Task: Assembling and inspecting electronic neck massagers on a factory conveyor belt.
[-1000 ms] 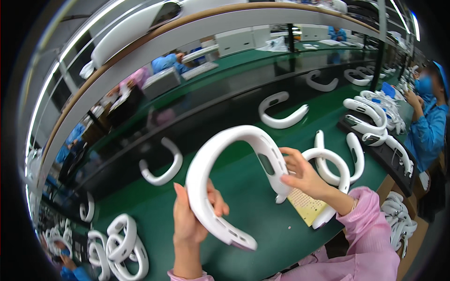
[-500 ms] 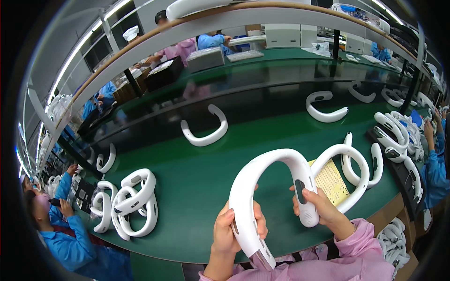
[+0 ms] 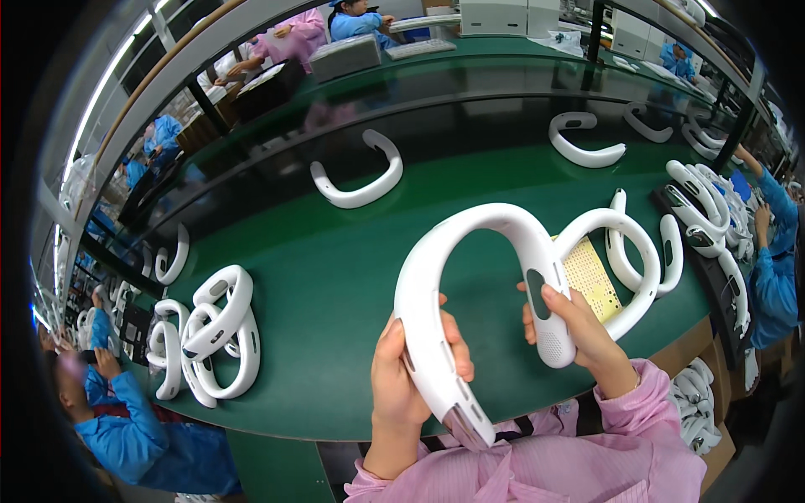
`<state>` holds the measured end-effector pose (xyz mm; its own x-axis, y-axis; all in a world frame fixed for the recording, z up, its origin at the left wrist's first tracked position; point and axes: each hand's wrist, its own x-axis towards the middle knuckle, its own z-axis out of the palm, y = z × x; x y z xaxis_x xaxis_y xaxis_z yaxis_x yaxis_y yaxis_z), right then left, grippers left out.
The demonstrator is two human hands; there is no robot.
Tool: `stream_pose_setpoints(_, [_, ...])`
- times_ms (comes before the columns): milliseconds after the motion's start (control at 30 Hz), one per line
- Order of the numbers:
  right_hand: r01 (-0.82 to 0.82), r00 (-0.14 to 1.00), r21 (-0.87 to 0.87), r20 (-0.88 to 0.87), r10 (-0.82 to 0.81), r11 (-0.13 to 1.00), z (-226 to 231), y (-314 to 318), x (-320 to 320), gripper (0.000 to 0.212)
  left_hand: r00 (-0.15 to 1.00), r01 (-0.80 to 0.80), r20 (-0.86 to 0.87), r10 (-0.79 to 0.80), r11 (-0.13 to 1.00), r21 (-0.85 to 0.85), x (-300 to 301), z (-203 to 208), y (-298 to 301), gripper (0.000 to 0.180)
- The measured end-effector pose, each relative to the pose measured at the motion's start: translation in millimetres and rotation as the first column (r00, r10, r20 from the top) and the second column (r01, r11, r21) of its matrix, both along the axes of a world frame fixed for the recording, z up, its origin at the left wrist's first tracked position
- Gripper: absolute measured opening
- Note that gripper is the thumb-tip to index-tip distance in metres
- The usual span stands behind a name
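My left hand (image 3: 397, 381) and right hand (image 3: 587, 331) grip a white band (image 3: 426, 264). Holding both sides likely steadies it above the bench (image 3: 327, 310).

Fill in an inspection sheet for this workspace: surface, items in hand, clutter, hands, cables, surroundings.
Surface: glossy green tabletop, with white bands lying on it.
Items in hand: white C-shaped plastic band, held with its ends toward the person.
Clutter: pile of white curved plastic bands at left; yellow perforated sheet at right, partly covered by a white rounded plastic band.
Hands: left hand and right hand each grip one limb.
Cables: nothing seen clearly; white heap at far right too small to tell.
Surroundings: blue-clad co-worker at left, another at right; brown cardboard box at lower right.
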<state>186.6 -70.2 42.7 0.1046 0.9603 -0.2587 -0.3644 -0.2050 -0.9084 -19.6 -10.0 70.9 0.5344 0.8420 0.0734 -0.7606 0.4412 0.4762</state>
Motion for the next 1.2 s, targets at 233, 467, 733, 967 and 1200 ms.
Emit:
stream_pose_setpoints(233, [-0.038,0.999,-0.038,-0.003,0.038,0.999,-25.8,19.8,-8.2,0.045,0.863,-0.041,-0.483,0.148,0.973,0.226,30.2,45.9,-23.6,0.046])
stream_pose_setpoints(467, [-0.082,0.995,-0.046,-0.058,0.079,0.996,-27.7,23.0,-5.8,0.043,0.834,-0.007,-0.533,0.139,0.97,0.241,31.2,47.4,-27.4,0.048])
stream_pose_setpoints(733, [0.026,0.999,0.033,-0.046,-0.024,0.999,-34.7,20.2,-1.0,0.04,0.888,0.081,-0.458,0.049,0.962,0.259,15.0,35.1,-22.6,0.053])
stream_pose_setpoints(967, [0.164,0.923,0.195,0.315,-0.22,0.967,-13.1,0.8,5.6,0.046,0.808,-0.131,-0.412,0.42,0.812,0.569,-5.9,-11.1,3.8,0.066])
stream_pose_setpoints(1200, [-0.285,0.75,0.29,0.661,0.024,0.914,54.5,-22.9,4.6,0.058,0.719,-0.359,-0.543,0.434,0.901,0.244,7.9,-48.3,31.2,0.043])
